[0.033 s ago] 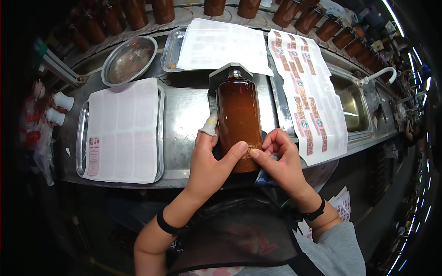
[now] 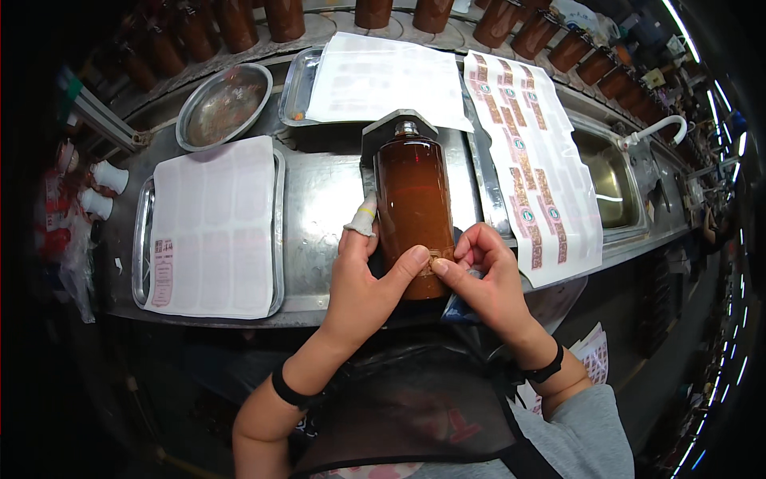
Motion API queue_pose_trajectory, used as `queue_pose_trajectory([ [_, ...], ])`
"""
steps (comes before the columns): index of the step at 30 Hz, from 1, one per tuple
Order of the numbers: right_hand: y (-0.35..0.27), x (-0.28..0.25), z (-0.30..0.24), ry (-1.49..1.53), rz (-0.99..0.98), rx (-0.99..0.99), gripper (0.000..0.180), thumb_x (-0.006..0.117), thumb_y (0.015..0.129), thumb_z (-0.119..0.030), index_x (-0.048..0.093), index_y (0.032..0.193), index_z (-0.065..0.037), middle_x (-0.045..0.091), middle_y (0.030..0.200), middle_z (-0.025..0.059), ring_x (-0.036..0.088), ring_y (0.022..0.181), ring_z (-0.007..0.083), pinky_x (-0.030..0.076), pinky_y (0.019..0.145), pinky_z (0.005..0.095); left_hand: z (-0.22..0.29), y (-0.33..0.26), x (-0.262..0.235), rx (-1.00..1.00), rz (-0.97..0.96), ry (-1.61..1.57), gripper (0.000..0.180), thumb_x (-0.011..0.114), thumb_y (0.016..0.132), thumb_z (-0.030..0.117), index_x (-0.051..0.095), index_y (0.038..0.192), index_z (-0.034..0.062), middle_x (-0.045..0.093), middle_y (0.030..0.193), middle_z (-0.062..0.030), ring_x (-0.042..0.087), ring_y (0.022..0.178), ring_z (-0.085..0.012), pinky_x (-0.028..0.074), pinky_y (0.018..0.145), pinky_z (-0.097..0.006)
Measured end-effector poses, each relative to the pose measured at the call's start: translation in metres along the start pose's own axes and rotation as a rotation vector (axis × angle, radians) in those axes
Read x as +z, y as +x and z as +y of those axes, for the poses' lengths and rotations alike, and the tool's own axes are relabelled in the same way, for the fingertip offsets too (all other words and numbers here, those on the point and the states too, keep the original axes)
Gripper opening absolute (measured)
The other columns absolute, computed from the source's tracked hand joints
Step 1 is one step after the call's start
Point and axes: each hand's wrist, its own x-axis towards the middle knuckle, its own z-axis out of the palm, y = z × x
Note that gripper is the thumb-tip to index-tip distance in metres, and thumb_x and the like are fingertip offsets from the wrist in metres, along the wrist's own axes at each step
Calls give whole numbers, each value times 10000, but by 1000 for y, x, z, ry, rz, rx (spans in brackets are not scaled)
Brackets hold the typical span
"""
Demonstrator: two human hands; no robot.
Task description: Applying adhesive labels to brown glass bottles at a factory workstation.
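A brown glass bottle (image 2: 413, 199) lies with its neck pointing away from me, its far end against a dark angular holder (image 2: 381, 132). My left hand (image 2: 363, 267) is closed along its left side, with the thumb on its near end. A pale finger cot covers one of that hand's fingers. My right hand (image 2: 487, 275) is at the near right of the bottle, fingers curled in and thumb pressed beside the left thumb. Both thumbs meet at a small tan label (image 2: 431, 262) on the glass. The thumbs and fingers hide part of this label.
Label sheets lie on a left tray (image 2: 279, 279), a back tray (image 2: 297, 100) and, as a partly used sheet (image 2: 570, 199), at the right. A round metal bowl (image 2: 223, 108) stands back left. A sink (image 2: 610, 188) with a white tap (image 2: 658, 132) is right. Brown bottles (image 2: 283, 20) line the back.
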Motion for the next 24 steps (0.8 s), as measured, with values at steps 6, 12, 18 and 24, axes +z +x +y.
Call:
queue_pose_trajectory([
  [6,0,-1,2,-7,-12,-9,350,824,826,-178,499,885,-62,459,793,-53,390,692,18,335,596,180,26,2,10,-78,-2,9,774,796,825,231,398,1407,-88,571,1237,-229,607,1166,-275,470,1010,-391],
  [12,3,-3,-1,-8,-50,2,372,825,819,-190,484,906,-70,425,779,-64,348,662,8,302,575,179,16,6,7,-16,15,23,790,801,808,209,388,1414,-87,578,1233,-219,615,1159,-262,475,999,-381],
  [18,4,-4,0,-9,-57,-5,373,822,821,-186,483,924,-71,420,778,-65,342,661,4,296,573,173,7,3,2,0,2,28,876,808,819,224,317,1475,-88,476,1325,-249,556,1239,-295,443,1053,-399],
  [24,8,2,1,54,-6,18,325,791,856,-170,484,885,-68,427,769,-65,348,662,7,304,562,184,0,4,-3,6,-49,61,907,808,838,249,286,1502,-81,458,1338,-239,525,1276,-311,390,1109,-402],
])
